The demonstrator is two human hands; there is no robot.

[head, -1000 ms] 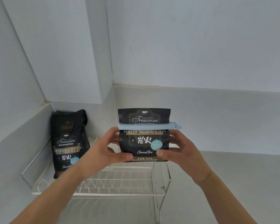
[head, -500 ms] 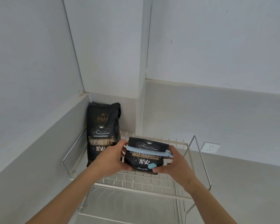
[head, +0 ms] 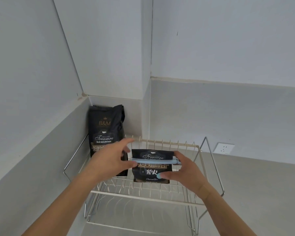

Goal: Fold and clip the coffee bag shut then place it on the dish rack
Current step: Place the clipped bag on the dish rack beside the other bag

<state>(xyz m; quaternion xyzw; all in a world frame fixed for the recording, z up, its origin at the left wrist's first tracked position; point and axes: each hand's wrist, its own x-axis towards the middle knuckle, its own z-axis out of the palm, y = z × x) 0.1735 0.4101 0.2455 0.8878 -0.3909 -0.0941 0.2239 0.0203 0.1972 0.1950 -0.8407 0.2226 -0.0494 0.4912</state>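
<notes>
A short black coffee bag (head: 151, 173) with its top folded down stands upright on the upper tier of the white wire dish rack (head: 144, 195). A light blue clip (head: 154, 161) runs across the fold. My right hand (head: 182, 172) grips the bag's right side, thumb on its front. My left hand (head: 112, 160) is at the bag's left edge with fingers spread; its thumb touches the clip's left end, the other fingers lifted off.
A taller black coffee bag (head: 106, 133) stands at the rack's back left corner against the wall. Grey walls close in on the left and behind. A white wall socket (head: 223, 148) sits at the right. The rack has a lower tier (head: 140, 217) beneath.
Both hands carried the clipped bag forward and down onto the rack's upper tier. My left hand's fingers have opened away from the bag.
</notes>
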